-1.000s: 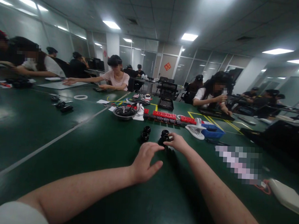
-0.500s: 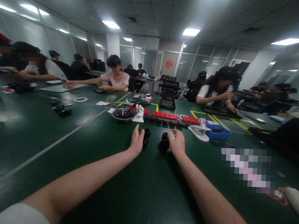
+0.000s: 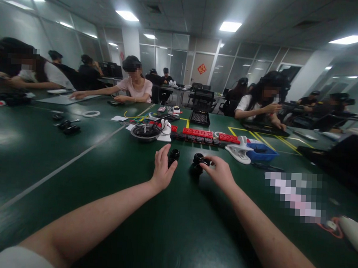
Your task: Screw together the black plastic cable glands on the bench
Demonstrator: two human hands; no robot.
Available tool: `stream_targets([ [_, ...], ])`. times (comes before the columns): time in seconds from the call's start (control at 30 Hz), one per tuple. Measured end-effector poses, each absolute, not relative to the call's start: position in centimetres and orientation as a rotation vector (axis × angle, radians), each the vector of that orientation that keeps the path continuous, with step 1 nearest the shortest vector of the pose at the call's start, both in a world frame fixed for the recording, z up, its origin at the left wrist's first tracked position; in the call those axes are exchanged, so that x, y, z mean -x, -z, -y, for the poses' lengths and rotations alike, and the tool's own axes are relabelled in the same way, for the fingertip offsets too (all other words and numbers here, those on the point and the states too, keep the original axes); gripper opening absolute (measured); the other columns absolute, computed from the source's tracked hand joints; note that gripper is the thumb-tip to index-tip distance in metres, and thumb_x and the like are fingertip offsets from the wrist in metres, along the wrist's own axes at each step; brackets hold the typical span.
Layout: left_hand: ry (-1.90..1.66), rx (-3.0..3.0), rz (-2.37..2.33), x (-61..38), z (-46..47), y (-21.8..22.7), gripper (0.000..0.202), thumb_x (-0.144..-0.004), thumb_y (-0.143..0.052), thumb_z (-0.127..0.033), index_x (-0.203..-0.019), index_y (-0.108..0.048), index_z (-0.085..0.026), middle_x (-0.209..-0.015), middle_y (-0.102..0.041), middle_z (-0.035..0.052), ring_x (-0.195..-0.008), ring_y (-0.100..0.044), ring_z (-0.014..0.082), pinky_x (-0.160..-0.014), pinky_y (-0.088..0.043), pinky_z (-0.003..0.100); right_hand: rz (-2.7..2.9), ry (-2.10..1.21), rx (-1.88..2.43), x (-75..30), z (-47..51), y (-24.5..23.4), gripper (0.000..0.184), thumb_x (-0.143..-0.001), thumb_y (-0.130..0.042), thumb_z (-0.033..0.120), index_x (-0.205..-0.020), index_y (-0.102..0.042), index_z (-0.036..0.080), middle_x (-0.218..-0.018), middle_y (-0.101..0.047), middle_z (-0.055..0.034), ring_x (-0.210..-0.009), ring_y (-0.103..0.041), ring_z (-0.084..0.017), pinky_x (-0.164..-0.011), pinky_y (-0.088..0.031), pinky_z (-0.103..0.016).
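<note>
Two shiny black round-topped pieces stand on the green table in front of me; their exact kind is not clear. My left hand [image 3: 163, 169] is beside the left black piece [image 3: 174, 154], with fingers stretched up and the thumb apart, partly covering it. Around the right side of the other black piece [image 3: 198, 160] curve the fingers of my right hand [image 3: 220, 171], thumb and fingertips against it. That piece shows a ring-shaped top and seems to stand upright. Its lower part is dark and hard to make out.
Beyond my hands lie a row of red blocks [image 3: 197, 133], a round dish of black cable [image 3: 145, 131], white clamps [image 3: 241, 149] and a blue bin [image 3: 260, 152]. More black pieces [image 3: 68, 126] lie to the left. Co-workers sit across the table.
The view has tilted down slightly. My left fingers have spread and the thumb has come away from the left piece. My right hand has turned lower, at the right piece's side.
</note>
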State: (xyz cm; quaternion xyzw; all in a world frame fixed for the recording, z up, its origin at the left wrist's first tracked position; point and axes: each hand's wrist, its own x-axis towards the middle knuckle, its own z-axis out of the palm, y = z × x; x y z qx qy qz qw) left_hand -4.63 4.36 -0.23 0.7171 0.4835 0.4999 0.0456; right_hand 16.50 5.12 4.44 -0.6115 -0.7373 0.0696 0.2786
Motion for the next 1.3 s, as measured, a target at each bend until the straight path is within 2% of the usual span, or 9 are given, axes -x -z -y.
stream_targets([
  [0.07, -1.516, -2.187, -1.474, 4.7, -4.4, 0.3, 0.050, -0.089, -0.033, -0.035, -0.133, -0.018, -0.019, -0.134, -0.027, 0.0121, -0.126, -0.022, 0.0246, -0.103, -0.018, 0.047, 1.987, -0.213, 1.591, -17.0, -4.7, -4.2, 0.032, -0.073, -0.060, 0.030, -0.103, -0.057, 0.018, -0.100, -0.061, -0.0059, -0.089, -0.056, -0.019, -0.077, -0.043, -0.030],
  [0.17, -1.510, -2.200, -1.459, 4.6, -4.3, 0.2, 0.050, -0.089, -0.033, -0.035, -0.134, -0.018, -0.019, -0.134, -0.027, 0.0119, -0.126, -0.023, 0.0245, -0.103, -0.017, 0.047, 1.996, -0.254, 1.538, -17.1, -4.6, -3.6, 0.031, -0.072, -0.060, 0.026, -0.102, -0.056, 0.017, -0.100, -0.061, -0.0058, -0.092, -0.056, -0.018, -0.082, -0.043, -0.031],
  [0.5, -1.488, -2.206, -1.458, 4.7, -4.2, 0.1, 0.049, -0.089, -0.033, -0.035, -0.133, -0.020, -0.019, -0.133, -0.029, 0.0120, -0.126, -0.023, 0.0251, -0.103, -0.019, 0.047, 2.049, -0.320, 1.468, -16.1, -4.8, -2.9, 0.029, -0.073, -0.059, 0.021, -0.101, -0.058, 0.017, -0.097, -0.063, -0.0063, -0.091, -0.058, -0.018, -0.081, -0.044, -0.031],
  [0.67, -1.501, -2.210, -1.461, 4.6, -4.4, 0.2, 0.048, -0.088, -0.033, -0.035, -0.132, -0.021, -0.018, -0.133, -0.030, 0.0122, -0.125, -0.024, 0.0247, -0.103, -0.018, 0.048, 2.052, -0.309, 1.446, -15.9, -4.9, -2.9, 0.029, -0.072, -0.058, 0.020, -0.101, -0.059, 0.017, -0.099, -0.062, -0.0064, -0.093, -0.057, -0.018, -0.084, -0.043, -0.032],
  [1.07, -1.464, -2.218, -1.479, 4.7, -4.4, 0.5, 0.048, -0.088, -0.032, -0.036, -0.132, -0.022, -0.019, -0.133, -0.031, 0.0111, -0.126, -0.024, 0.0235, -0.104, -0.013, 0.047, 1.992, -0.380, 1.463, -15.9, -4.6, -2.0, 0.030, -0.075, -0.053, 0.022, -0.105, -0.056, 0.018, -0.099, -0.063, -0.0054, -0.088, -0.060, -0.017, -0.079, -0.046, -0.030],
  [1.3, -1.436, -2.225, -1.483, 4.7, -4.4, 0.3, 0.048, -0.088, -0.033, -0.036, -0.131, -0.024, -0.018, -0.132, -0.033, 0.0114, -0.126, -0.024, 0.0237, -0.104, -0.013, 0.048, 1.999, -0.298, 1.463, -15.7, -4.3, -1.9, 0.028, -0.073, -0.053, 0.022, -0.100, -0.056, 0.019, -0.097, -0.061, -0.0057, -0.093, -0.055, -0.020, -0.083, -0.041, -0.035],
])
